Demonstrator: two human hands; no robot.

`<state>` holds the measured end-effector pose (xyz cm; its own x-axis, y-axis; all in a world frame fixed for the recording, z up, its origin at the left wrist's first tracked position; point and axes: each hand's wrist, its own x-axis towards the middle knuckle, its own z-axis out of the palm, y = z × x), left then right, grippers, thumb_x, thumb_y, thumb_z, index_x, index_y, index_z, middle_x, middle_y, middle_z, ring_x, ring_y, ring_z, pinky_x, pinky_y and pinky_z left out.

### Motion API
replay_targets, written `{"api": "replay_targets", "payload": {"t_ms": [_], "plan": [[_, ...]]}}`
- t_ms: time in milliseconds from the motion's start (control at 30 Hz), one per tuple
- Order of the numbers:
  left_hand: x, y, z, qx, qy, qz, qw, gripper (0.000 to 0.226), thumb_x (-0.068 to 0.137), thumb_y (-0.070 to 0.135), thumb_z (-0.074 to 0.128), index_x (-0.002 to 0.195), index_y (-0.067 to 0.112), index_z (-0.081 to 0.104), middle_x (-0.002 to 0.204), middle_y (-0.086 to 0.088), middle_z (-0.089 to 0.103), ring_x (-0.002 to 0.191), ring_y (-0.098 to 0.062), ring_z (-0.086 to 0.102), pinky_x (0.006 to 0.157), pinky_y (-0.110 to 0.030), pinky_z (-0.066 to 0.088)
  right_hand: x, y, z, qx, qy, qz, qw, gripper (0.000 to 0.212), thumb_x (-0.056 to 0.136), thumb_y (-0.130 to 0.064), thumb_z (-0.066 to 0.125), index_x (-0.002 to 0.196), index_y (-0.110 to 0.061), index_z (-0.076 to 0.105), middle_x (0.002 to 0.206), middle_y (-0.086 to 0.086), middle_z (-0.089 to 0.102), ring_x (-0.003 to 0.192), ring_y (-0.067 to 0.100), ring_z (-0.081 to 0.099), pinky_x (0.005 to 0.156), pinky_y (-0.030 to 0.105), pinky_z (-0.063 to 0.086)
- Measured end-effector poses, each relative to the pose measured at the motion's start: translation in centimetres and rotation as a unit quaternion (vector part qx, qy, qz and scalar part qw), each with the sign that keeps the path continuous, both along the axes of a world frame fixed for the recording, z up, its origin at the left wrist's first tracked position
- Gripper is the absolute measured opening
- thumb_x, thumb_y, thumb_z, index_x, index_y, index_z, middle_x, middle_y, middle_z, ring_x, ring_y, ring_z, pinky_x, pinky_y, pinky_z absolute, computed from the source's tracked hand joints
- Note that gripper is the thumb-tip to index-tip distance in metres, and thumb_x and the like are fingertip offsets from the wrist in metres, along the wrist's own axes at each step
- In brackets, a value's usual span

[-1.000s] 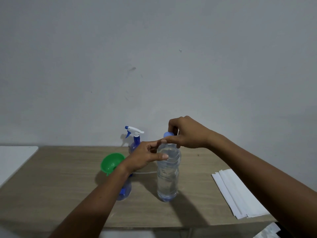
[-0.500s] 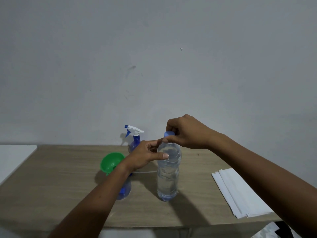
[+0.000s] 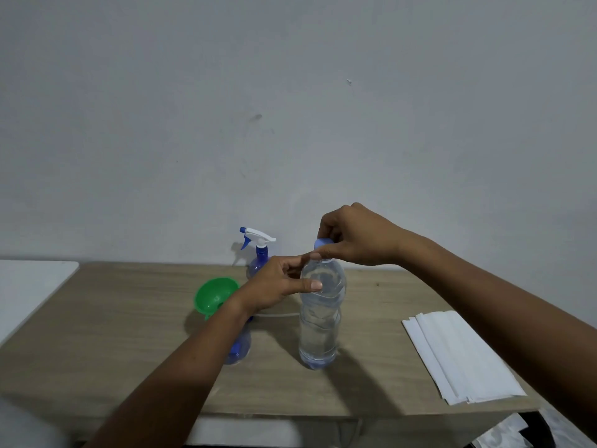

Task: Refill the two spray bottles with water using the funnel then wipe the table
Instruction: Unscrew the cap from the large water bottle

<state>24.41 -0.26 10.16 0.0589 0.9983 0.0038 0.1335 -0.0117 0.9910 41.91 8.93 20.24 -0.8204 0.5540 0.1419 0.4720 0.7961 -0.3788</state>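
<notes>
A clear water bottle (image 3: pixel 319 331) stands upright at the middle of the wooden table (image 3: pixel 129 334). My right hand (image 3: pixel 355 237) pinches its blue cap (image 3: pixel 323 243) from above. My left hand (image 3: pixel 277 286) grips the bottle's shoulder, thumb on the front. A green funnel (image 3: pixel 214 295) sits in a blue spray bottle (image 3: pixel 239 350) that my left forearm mostly hides. Behind them, a second blue spray bottle (image 3: pixel 258 257) with a white trigger head stands by the wall.
A stack of folded white paper towels (image 3: pixel 458 354) lies at the table's right end. A white surface (image 3: pixel 29 286) adjoins the table on the left. A thin white tube (image 3: pixel 277 314) lies on the table behind the water bottle.
My right hand has shifted slightly on the cap; the cap looks a little higher in the fingers. The left hand and the bottles stay put.
</notes>
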Motion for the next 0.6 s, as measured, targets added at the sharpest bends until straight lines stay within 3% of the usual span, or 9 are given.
{"api": "replay_targets", "payload": {"t_ms": [200,333,467,533,600], "plan": [[0.0,0.0,-0.2,-0.01,0.001,0.005,1.0,0.053,0.083,0.004,0.075,0.133,0.011,0.061,0.123,0.0,0.07,0.119,-0.015,0.064,0.108,-0.035,0.046,0.4,0.3,0.5,-0.026,-0.067,0.069,0.995,0.018,0.095,-0.03,0.07,0.111,-0.024,0.068,0.107,-0.012,0.069,0.101,0.012,0.067,0.093,0.037,0.057],[-0.1,-0.1,0.0,-0.01,0.01,0.001,1.0,0.052,0.083,0.006,0.076,0.132,0.013,0.061,0.124,0.0,0.07,0.12,-0.015,0.063,0.109,-0.039,0.045,0.3,0.1,1.1,-0.033,-0.09,0.043,0.994,0.038,0.09,-0.045,0.072,0.123,-0.027,0.063,0.125,-0.007,0.068,0.105,0.01,0.067,0.097,0.036,0.055],[0.0,-0.1,0.0,-0.002,0.013,-0.003,1.0,0.049,0.084,0.004,0.074,0.131,0.01,0.062,0.124,-0.002,0.07,0.12,-0.017,0.063,0.11,-0.039,0.045,0.2,-0.2,0.6,0.025,-0.07,-0.014,0.997,0.045,0.084,-0.058,0.072,0.105,-0.018,0.07,0.104,-0.003,0.073,0.092,0.013,0.067,0.085,0.037,0.058],[0.1,-0.2,0.1,-0.004,0.013,-0.004,1.0,0.051,0.085,0.005,0.074,0.133,0.01,0.06,0.126,-0.001,0.069,0.122,-0.016,0.062,0.11,-0.039,0.044,0.4,-0.2,0.2,0.024,-0.058,-0.016,0.998,0.039,0.086,-0.053,0.073,0.1,-0.017,0.072,0.097,-0.003,0.074,0.086,0.012,0.067,0.08,0.037,0.058],[0.0,-0.2,0.1,-0.009,0.015,-0.003,1.0,0.054,0.084,0.008,0.075,0.136,0.013,0.059,0.127,0.001,0.068,0.122,-0.015,0.062,0.111,-0.04,0.044,0.6,0.0,0.3,-0.002,-0.056,0.0,0.998,0.029,0.088,-0.043,0.075,0.106,-0.02,0.074,0.103,-0.006,0.074,0.087,0.009,0.067,0.084,0.036,0.057]]}}
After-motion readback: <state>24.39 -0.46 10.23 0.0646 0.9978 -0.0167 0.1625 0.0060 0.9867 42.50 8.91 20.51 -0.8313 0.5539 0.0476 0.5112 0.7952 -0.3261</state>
